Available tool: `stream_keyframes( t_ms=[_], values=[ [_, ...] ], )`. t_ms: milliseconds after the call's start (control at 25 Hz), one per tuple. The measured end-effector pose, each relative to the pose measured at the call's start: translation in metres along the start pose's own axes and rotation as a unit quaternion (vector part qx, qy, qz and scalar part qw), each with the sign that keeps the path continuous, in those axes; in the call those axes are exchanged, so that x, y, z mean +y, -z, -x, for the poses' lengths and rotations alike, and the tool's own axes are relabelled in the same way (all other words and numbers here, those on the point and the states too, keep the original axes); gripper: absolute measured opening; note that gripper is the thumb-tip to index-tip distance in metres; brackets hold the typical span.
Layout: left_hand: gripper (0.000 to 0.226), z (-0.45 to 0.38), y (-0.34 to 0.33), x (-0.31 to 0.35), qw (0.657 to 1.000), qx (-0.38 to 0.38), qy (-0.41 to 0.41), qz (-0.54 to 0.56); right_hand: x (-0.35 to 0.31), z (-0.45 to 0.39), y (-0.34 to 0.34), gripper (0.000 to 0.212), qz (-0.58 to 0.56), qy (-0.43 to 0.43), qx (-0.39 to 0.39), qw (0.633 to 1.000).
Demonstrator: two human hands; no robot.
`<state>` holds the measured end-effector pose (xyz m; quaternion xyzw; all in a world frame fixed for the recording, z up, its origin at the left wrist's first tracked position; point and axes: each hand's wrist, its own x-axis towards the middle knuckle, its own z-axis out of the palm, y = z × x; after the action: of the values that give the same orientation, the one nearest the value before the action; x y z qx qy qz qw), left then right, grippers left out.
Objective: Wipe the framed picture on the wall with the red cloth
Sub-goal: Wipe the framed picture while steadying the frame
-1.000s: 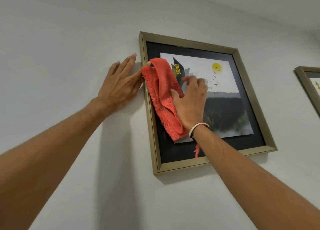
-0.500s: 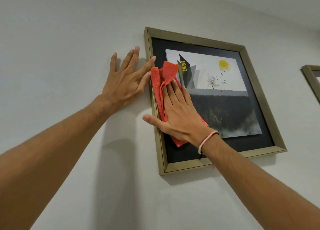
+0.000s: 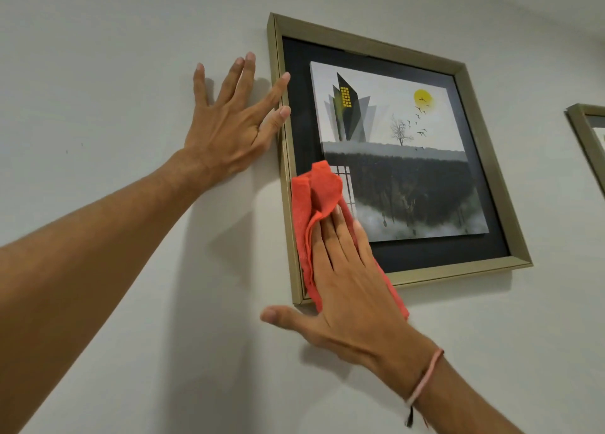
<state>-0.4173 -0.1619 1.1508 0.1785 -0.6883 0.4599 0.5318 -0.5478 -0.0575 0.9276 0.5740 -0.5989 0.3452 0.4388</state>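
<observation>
The left hand [image 3: 229, 129] lies flat and open on the wall [image 3: 98, 73], holding nothing, 2 fingertips on the framed picture [image 3: 484, 158] at its left edge. The right hand [image 3: 353, 289], fingers flat, presses the red cloth [image 3: 311, 204] against the lower-left corner. Wiping looks underway; how much glass remains is unclear.

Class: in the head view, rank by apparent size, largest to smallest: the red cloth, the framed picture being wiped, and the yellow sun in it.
1. framed picture
2. red cloth, partly hidden under the right hand
3. yellow sun
</observation>
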Motion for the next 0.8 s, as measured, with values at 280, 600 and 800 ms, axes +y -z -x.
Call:
stream_keyframes(
  t_ms=[280, 600, 800],
  values=[
    [0.066, 0.003, 0.001, 0.001, 1.0, -0.002, 0.005, -0.002, -0.018, -0.011, -0.011, 0.128, -0.01, -0.022, 0.042, 0.999],
    [0.064, -0.002, -0.005, -0.003, 1.0, 0.002, 0.005, 0.003, 0.003, -0.082, 0.0, 0.122, -0.019, -0.034, 0.095, 0.995],
    [0.067, -0.002, -0.007, -0.007, 1.0, 0.005, -0.009, -0.019, 0.012, -0.135, 0.019, 0.116, -0.012, -0.033, 0.105, 0.994]
  ],
)
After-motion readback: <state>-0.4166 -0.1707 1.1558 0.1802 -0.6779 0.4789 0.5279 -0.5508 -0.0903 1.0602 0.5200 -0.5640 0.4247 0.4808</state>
